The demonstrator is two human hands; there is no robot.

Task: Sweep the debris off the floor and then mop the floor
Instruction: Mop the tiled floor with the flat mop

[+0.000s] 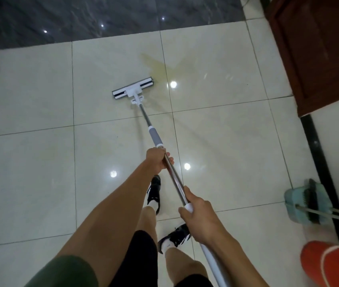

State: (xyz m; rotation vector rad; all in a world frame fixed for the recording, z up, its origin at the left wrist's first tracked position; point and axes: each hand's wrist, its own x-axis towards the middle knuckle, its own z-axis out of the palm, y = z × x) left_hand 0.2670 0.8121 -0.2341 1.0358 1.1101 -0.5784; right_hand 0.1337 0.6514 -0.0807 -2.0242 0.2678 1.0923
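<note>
both hands are gripping the mop pole [171, 177]: right hand [200, 216] is wrapping around the white upper section close to the body, left hand [158, 161] is curling around the steel shaft just below the grey sleeve. mop head [133, 91] is lying flat on the pale tiled floor [31, 104], its right end touching the edge of a yellowish stain [164, 67]. judging from this, mopping is under way; pushing the head forward and rightward across the stain, keeping it flat with steady downward pressure, is looking best. dustpan [301, 204] and orange bucket [334, 264] are sitting well to the right.
</note>
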